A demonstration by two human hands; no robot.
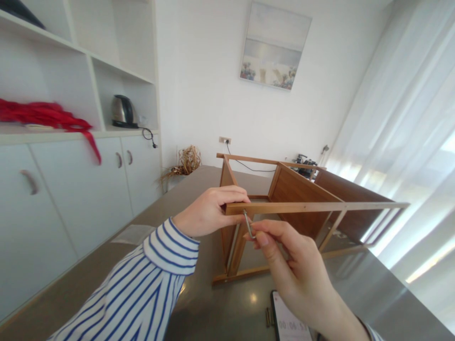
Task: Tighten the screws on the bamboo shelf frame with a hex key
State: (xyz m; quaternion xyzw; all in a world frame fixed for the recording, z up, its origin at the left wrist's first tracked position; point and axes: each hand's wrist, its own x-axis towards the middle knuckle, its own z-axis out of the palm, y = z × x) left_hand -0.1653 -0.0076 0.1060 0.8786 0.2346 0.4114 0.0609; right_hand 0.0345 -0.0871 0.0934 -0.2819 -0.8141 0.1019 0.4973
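A wooden shelf frame point(302, 207) lies on its side on the table, its brown panels point(302, 187) standing upright between the rails. My left hand point(209, 210) is closed around the near end of the top rail, fingers over it and thumb below. Between the thumb and fingers of my right hand point(295, 260) is a thin metal hex key point(249, 224). The key's upper end meets the rail close to its end, at what looks like a screw head; my right fingers pinch its lower, bent end.
A phone point(289, 317) showing a timer lies on the grey table point(216, 312), beside small metal pieces point(268, 317). White cabinets with an electric kettle point(124, 111) and red cloth point(46, 116) stand left. Dried plants point(188, 161) are at the table's far end, curtains point(401, 118) right.
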